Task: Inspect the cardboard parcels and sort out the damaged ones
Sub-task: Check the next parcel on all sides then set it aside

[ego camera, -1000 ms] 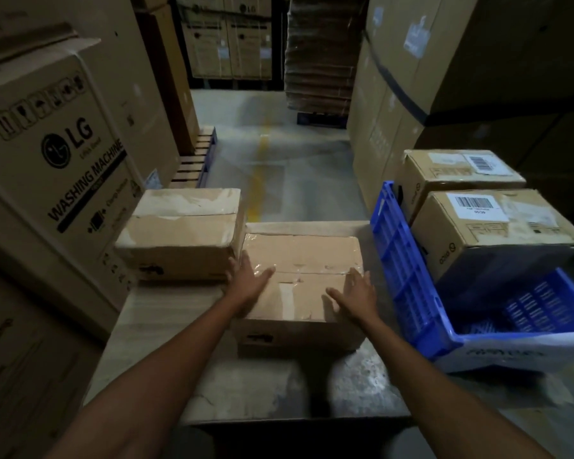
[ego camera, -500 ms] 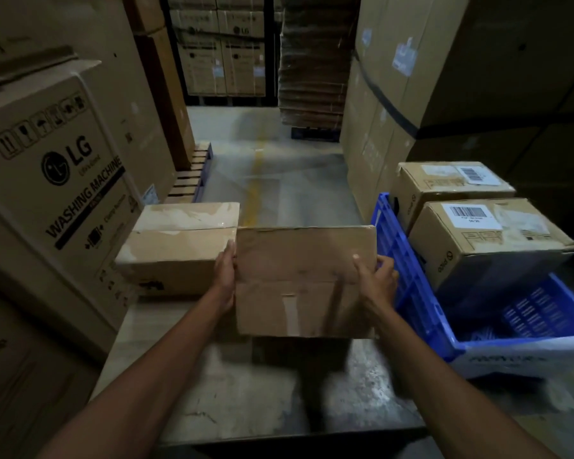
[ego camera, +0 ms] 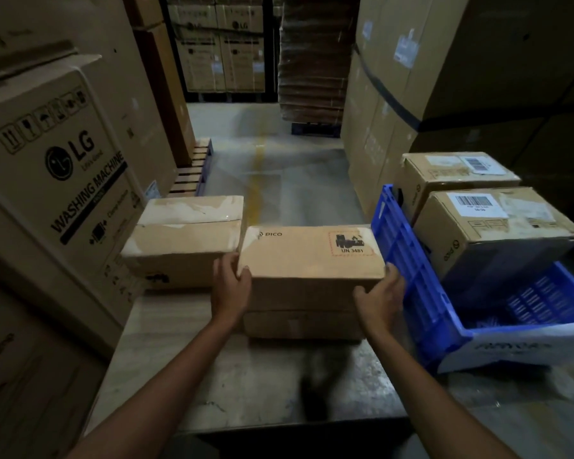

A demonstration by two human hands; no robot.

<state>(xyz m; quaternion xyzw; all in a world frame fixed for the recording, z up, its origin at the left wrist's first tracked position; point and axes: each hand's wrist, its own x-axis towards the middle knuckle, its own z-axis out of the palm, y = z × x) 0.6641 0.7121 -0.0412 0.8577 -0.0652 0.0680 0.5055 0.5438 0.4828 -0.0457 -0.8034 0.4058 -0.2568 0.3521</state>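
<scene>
Parcel in hand: a brown cardboard parcel [ego camera: 312, 260], printed PICO and UN 3481 on its upper face, is sitting mid-table between your two hands. Whether its underside is touching the table cannot be told.
Left hand [ego camera: 231, 288]: you are gripping the near left corner, with the thumb lying on the upper face and the fingers wrapping round the left side.
Right hand [ego camera: 380, 294]: you are gripping the near right corner, with the fingers curling over the edge and the palm pressing the front face.
Second parcel [ego camera: 186, 240]: it is lying just beside the held one, on its left, and is showing pale, scuffed patches along its top.
Table [ego camera: 212, 376]: a worn grey top is carrying both parcels.
Blue crate [ego camera: 408, 260]: it is tilting at the table's right edge, just beside your right hand.
Barcoded boxes: one [ego camera: 497, 233] is sitting inside the crate, and another [ego camera: 451, 173] is standing behind it.
Washing machine carton [ego camera: 57, 180]: it is standing left of the table.
</scene>
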